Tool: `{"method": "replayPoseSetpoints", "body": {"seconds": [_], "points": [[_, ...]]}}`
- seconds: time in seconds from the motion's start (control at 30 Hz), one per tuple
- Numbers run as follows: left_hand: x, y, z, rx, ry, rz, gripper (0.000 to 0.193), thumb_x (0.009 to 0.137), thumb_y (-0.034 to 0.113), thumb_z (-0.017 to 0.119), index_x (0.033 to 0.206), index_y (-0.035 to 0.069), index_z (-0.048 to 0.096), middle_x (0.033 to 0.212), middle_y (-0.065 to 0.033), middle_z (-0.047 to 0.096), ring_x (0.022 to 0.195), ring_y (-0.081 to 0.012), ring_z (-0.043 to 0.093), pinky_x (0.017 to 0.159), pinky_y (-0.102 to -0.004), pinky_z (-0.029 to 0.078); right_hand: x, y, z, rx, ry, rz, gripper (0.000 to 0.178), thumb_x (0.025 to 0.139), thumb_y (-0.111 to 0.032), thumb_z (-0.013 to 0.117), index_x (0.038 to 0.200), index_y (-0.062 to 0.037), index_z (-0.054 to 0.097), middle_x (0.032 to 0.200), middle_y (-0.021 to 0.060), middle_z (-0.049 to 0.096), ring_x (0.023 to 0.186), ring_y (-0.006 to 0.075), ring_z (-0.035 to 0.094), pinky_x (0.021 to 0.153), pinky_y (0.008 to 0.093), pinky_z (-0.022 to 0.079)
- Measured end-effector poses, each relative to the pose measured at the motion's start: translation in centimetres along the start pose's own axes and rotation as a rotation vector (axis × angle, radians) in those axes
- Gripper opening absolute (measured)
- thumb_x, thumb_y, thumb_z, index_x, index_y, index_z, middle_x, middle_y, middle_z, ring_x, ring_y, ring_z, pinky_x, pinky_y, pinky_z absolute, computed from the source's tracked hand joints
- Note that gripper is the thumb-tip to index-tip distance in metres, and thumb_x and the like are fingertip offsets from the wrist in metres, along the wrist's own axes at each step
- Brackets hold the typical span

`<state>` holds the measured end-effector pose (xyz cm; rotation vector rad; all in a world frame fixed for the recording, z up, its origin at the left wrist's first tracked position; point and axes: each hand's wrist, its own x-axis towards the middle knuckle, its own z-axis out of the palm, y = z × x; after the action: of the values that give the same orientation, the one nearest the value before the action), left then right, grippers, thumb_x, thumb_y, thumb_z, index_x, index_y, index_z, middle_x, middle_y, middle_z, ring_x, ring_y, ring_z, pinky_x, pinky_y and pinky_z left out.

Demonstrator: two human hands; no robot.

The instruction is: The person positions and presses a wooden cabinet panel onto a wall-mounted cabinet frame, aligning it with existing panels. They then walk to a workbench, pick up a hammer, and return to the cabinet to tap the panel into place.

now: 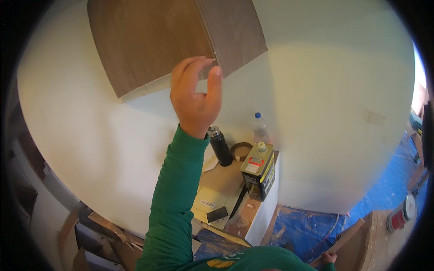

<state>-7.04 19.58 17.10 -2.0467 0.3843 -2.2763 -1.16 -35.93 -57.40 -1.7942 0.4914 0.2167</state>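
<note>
My left hand (pixel 196 95) is raised in front of a brown wood-faced wall cabinet (pixel 153 40), in a green sleeve. Its fingers are curved and the thumb stands apart from them, with a gap between. The fingertips are at the seam near the cabinet's lower edge; whether they touch it I cannot tell. Low at the right, my right hand (pixel 329 257) is closed round a thin wooden strip (pixel 347 235), partly cut off by the bottom edge.
Below the cabinet, a ledge (pixel 251 212) holds a metal can (pixel 258 174), a black flask (pixel 220 147), a tape roll (pixel 241 151), a clear bottle (pixel 260 131) and a dark block (pixel 217 214). Blue sheeting (pixel 300 226) covers the floor. Wood offcuts (pixel 113 228) lie at lower left; a tin (pixel 402 212) stands right.
</note>
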Motion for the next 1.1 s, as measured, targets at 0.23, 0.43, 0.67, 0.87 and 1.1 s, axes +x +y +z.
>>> {"method": "replayPoseSetpoints", "body": {"seconds": [0.23, 0.43, 0.67, 0.87, 1.1], "points": [[-0.1, 0.8, 0.7, 0.208, -0.078, -0.065, 0.019, 0.091, 0.009, 0.069, 0.104, -0.005, 0.065, 0.107, -0.0134, 0.063, 0.091, -0.0176, 0.063, 0.079, -0.0288, 0.053, 8.6, -5.7, 6.4, -0.376, -0.202, 0.120, 0.026, 0.067, -0.012, 0.078, 0.086, 0.0012, 0.065, 0.076, 0.0092, 0.065, 0.070, 0.0228, 0.063, 0.065, 0.0373, 0.053], [-0.1, 1.4, 1.8, 0.355, -0.064, -0.054, 0.019, 0.090, 0.006, 0.070, 0.103, -0.007, 0.064, 0.105, -0.0133, 0.062, 0.089, -0.0177, 0.064, 0.077, -0.0286, 0.056, 14.1, -12.0, 11.7, -0.531, -0.368, 0.040, 0.028, 0.067, -0.014, 0.078, 0.087, 0.0010, 0.066, 0.077, 0.0096, 0.065, 0.071, 0.0233, 0.064, 0.066, 0.0375, 0.053], [0.8, 2.4, 3.0, 0.474, -0.041, -0.083, 0.014, 0.089, 0.004, 0.070, 0.098, -0.005, 0.065, 0.099, -0.0108, 0.062, 0.085, -0.0150, 0.063, 0.074, -0.0278, 0.057, 16.5, -16.4, 17.1, -0.626, -0.514, -0.037, 0.030, 0.067, -0.017, 0.079, 0.087, 0.0008, 0.066, 0.078, 0.0100, 0.066, 0.073, 0.0238, 0.064, 0.067, 0.0377, 0.053], [0.8, 2.5, 3.0, 0.422, -0.019, -0.142, 0.012, 0.089, 0.004, 0.069, 0.098, -0.004, 0.065, 0.100, -0.0100, 0.062, 0.082, -0.0139, 0.063, 0.074, -0.0260, 0.056, 16.6, -18.1, 20.1, -0.670, -0.595, -0.084, 0.032, 0.067, -0.019, 0.079, 0.088, 0.0006, 0.066, 0.079, 0.0104, 0.066, 0.074, 0.0242, 0.065, 0.068, 0.0378, 0.053], [0.6, 2.5, 2.5, 0.421, 0.010, -0.097, 0.015, 0.085, 0.005, 0.071, 0.097, -0.003, 0.066, 0.098, -0.0138, 0.066, 0.088, -0.0223, 0.065, 0.082, -0.0313, 0.052, 16.0, -19.5, 21.4, -0.715, -0.672, -0.151, 0.034, 0.067, -0.022, 0.080, 0.089, 0.0004, 0.067, 0.081, 0.0109, 0.067, 0.076, 0.0247, 0.065, 0.069, 0.0380, 0.054]]}}
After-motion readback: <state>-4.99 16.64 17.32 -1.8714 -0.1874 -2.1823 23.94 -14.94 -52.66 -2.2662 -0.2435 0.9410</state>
